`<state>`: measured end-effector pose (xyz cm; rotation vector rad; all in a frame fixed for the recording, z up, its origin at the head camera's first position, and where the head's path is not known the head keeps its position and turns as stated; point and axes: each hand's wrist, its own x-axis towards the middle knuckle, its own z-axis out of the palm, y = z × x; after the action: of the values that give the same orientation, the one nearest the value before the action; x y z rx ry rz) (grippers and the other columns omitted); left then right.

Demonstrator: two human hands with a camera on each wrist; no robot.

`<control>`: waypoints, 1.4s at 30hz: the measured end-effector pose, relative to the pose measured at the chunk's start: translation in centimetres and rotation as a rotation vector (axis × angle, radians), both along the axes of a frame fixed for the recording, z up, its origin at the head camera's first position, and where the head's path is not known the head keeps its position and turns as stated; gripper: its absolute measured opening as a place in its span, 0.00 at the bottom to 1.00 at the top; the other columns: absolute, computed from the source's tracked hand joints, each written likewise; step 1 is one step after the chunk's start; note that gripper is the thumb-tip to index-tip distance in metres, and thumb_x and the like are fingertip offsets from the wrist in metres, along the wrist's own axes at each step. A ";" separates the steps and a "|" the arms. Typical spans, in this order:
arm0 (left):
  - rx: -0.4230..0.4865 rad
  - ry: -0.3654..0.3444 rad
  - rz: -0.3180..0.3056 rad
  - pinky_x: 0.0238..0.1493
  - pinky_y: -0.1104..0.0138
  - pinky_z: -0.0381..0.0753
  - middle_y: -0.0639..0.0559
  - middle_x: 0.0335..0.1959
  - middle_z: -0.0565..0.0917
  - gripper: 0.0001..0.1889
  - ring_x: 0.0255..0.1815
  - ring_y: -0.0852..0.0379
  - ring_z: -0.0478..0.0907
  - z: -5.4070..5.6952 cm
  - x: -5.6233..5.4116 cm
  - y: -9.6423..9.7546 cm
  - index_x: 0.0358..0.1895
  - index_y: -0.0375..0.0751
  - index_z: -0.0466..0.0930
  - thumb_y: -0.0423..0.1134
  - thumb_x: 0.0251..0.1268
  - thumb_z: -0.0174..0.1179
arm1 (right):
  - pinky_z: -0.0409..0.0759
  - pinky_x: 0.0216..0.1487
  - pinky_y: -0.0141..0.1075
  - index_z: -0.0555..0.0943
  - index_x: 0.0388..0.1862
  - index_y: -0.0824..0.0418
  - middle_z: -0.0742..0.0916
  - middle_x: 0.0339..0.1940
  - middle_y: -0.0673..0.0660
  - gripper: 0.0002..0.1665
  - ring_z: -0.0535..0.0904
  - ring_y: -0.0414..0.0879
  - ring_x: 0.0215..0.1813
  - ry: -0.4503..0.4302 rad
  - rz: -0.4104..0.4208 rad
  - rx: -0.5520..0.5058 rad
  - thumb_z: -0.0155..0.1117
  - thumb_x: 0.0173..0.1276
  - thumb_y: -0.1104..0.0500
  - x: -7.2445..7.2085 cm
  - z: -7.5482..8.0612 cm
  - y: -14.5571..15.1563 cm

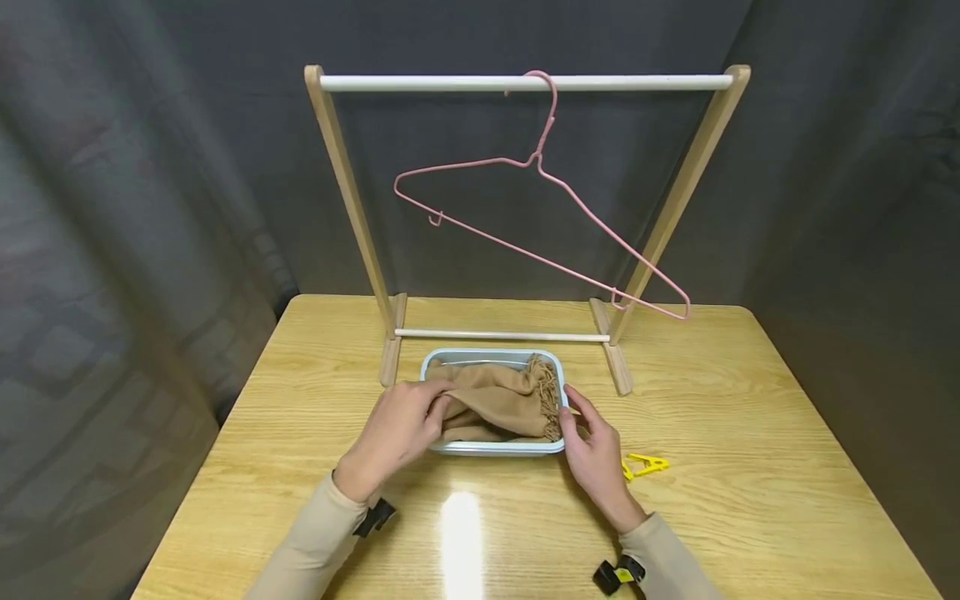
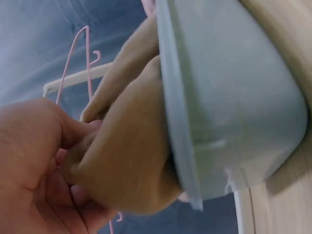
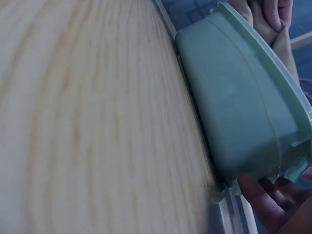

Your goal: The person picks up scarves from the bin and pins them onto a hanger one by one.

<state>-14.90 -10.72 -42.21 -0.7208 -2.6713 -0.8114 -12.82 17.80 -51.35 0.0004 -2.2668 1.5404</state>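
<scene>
A brown scarf (image 1: 502,400) with a fringe at its right end lies bunched in a light blue plastic basin (image 1: 491,448) on the table. My left hand (image 1: 401,421) pinches a fold of the scarf between thumb and fingers at the basin's left side. In the left wrist view, that fold of scarf (image 2: 129,146) rises out past the rim. With the right hand (image 1: 592,450) I hold the basin's right end, thumb on the near side and fingers further back. The right wrist view shows the basin wall (image 3: 243,97) close beside the thumb.
Behind the basin stands a wooden rack (image 1: 352,200) with a white top bar (image 1: 420,83). A pink hanger (image 1: 510,243) hangs tilted from that bar, lower on the right. Beside my right hand lie yellow clips (image 1: 648,464) on the table (image 1: 750,500).
</scene>
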 end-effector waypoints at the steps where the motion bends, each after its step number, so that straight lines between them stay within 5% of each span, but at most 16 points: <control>1: 0.021 0.004 0.006 0.21 0.72 0.68 0.55 0.23 0.84 0.08 0.18 0.69 0.63 0.2 0.0 -0.3 0.49 0.41 0.91 0.32 0.75 0.63 | 0.83 0.47 0.20 0.83 0.69 0.63 0.89 0.61 0.65 0.22 0.87 0.38 0.47 -0.011 -0.006 0.000 0.63 0.77 0.68 0.0 0.0 -0.1; 6: 0.147 0.010 0.063 0.19 0.71 0.64 0.58 0.18 0.73 0.11 0.17 0.70 0.60 1.2 0.3 -1.8 0.51 0.42 0.92 0.29 0.75 0.61 | 0.83 0.45 0.20 0.84 0.68 0.63 0.90 0.59 0.65 0.23 0.88 0.41 0.45 -0.040 -0.026 0.011 0.64 0.76 0.68 0.2 0.1 -0.4; 13: 0.229 0.002 0.135 0.27 0.69 0.78 0.51 0.30 0.90 0.11 0.24 0.64 0.78 2.0 0.6 -3.6 0.48 0.39 0.92 0.27 0.74 0.60 | 0.84 0.44 0.21 0.84 0.67 0.64 0.90 0.59 0.66 0.22 0.88 0.45 0.44 -0.039 -0.043 0.019 0.64 0.76 0.68 0.3 0.2 -0.4; 19: 0.304 0.030 0.185 0.33 0.70 0.83 0.47 0.35 0.93 0.11 0.30 0.59 0.86 2.6 0.6 -4.3 0.47 0.38 0.92 0.26 0.73 0.61 | 0.84 0.40 0.23 0.85 0.66 0.63 0.91 0.58 0.66 0.22 0.90 0.55 0.43 -0.013 -0.034 0.024 0.65 0.75 0.69 0.4 0.1 -0.7; 25: 0.514 0.045 0.210 0.34 0.77 0.78 0.46 0.34 0.92 0.12 0.29 0.67 0.82 3.6 0.7 -4.5 0.47 0.36 0.92 0.25 0.74 0.59 | 0.84 0.38 0.22 0.86 0.64 0.63 0.91 0.56 0.65 0.21 0.90 0.49 0.40 0.027 -0.046 0.047 0.66 0.74 0.69 0.5 -0.1 -0.9; 28: 0.652 0.035 0.212 0.33 0.77 0.77 0.56 0.32 0.91 0.10 0.28 0.69 0.79 4.0 0.7 -4.6 0.46 0.32 0.91 0.25 0.75 0.58 | 0.84 0.38 0.22 0.86 0.64 0.62 0.92 0.54 0.65 0.20 0.89 0.47 0.39 0.030 -0.055 0.046 0.66 0.75 0.68 0.5 -0.1 -1.0; 33: 0.849 0.122 0.191 0.27 0.75 0.72 0.69 0.28 0.85 0.10 0.23 0.68 0.74 4.7 0.3 -4.8 0.45 0.24 0.87 0.24 0.77 0.55 | 0.84 0.37 0.23 0.86 0.64 0.62 0.92 0.53 0.65 0.20 0.89 0.47 0.39 0.028 -0.059 0.047 0.66 0.75 0.68 0.5 0.0 -1.0; 36: 0.783 0.088 0.221 0.26 0.75 0.72 0.60 0.27 0.86 0.11 0.23 0.66 0.74 4.3 -0.2 -4.9 0.45 0.29 0.89 0.27 0.77 0.55 | 0.84 0.37 0.23 0.86 0.64 0.62 0.93 0.51 0.64 0.20 0.88 0.41 0.39 0.008 -0.070 0.043 0.66 0.75 0.67 0.5 0.1 -0.9; 39: 0.563 0.027 0.293 0.26 0.73 0.74 0.52 0.28 0.88 0.12 0.23 0.64 0.76 3.5 -0.5 -4.9 0.45 0.39 0.92 0.30 0.75 0.57 | 0.84 0.36 0.23 0.87 0.64 0.61 0.93 0.52 0.64 0.20 0.87 0.38 0.38 -0.006 -0.079 0.038 0.66 0.75 0.67 0.5 0.0 -0.7; 42: 0.308 0.049 0.320 0.27 0.65 0.75 0.47 0.31 0.90 0.12 0.23 0.59 0.76 2.9 -0.7 -4.8 0.48 0.43 0.92 0.32 0.72 0.59 | 0.84 0.36 0.24 0.87 0.64 0.60 0.92 0.53 0.64 0.19 0.86 0.38 0.39 -0.001 -0.080 0.037 0.65 0.76 0.67 0.4 -0.1 -0.6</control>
<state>-15.62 -15.49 -39.31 -0.2286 -2.4467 -1.0617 -12.41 17.23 -51.42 -0.0795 -2.2675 1.4578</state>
